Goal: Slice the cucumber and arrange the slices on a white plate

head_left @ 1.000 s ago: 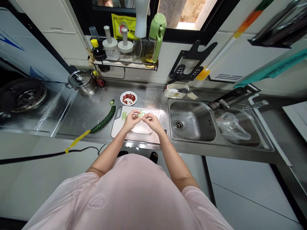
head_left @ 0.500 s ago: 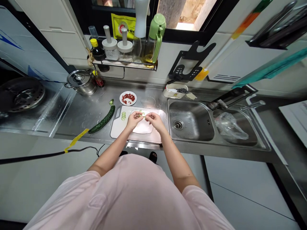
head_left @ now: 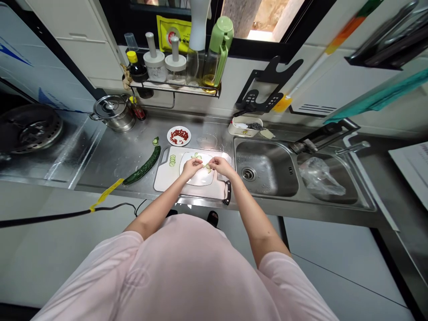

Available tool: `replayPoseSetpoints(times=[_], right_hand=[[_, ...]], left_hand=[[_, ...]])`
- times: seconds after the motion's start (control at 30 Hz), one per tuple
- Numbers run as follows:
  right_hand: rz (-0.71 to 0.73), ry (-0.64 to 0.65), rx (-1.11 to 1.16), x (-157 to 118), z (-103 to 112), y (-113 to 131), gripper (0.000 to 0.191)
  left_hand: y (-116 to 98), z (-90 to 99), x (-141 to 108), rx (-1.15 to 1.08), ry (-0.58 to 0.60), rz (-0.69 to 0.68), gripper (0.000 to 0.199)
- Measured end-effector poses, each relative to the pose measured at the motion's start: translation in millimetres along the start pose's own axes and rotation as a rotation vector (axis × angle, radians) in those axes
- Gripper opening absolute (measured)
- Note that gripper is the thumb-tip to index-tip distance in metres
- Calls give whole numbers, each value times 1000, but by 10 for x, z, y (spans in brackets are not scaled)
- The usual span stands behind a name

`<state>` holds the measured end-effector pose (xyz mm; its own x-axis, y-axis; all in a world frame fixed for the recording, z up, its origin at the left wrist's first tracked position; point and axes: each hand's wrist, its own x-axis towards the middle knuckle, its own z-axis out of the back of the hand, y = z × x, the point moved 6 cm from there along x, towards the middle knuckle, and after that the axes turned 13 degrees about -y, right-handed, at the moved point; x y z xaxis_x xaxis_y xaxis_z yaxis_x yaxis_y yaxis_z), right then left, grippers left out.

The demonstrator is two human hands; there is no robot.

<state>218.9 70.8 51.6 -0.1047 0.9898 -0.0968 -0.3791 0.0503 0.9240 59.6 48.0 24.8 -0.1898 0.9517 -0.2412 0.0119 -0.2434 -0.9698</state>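
My left hand is over the white plate, its fingers pinched at a thin cucumber slice. Facing it, my right hand has its fingertips closed on a pale green slice at the plate's right side. A few cucumber slices lie below the right fingertips, and others rest near the plate's far edge. The plate stands on a cutting board. More slices are lined up on the board's left. A knife with a black handle lies at the right edge, partly hidden by my right arm.
Left of the board lies a large cucumber with a cut end piece beyond it. Behind is a small plate of chopped red pieces and a clear bowl. The sink is at right, a steel pot at back left.
Both hands have shifted right across the plate. Slices at its far edge and right side now show more clearly, and the knife handle has come into view beside my right arm.
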Motion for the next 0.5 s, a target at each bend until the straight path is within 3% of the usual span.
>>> replayPoseSetpoints(times=[0.1,0.23,0.5], right_hand=[[-9,12,-99,44,-5,-112,11],[-19,36,-257,85,-7,-189,6],[7,59,-545,111,3,-167,9]], left_hand=[[114,-50,78,55,10,-49,22],[215,-112,146,292,7,-82,21],[181,-211,134,632,28,-102,20]])
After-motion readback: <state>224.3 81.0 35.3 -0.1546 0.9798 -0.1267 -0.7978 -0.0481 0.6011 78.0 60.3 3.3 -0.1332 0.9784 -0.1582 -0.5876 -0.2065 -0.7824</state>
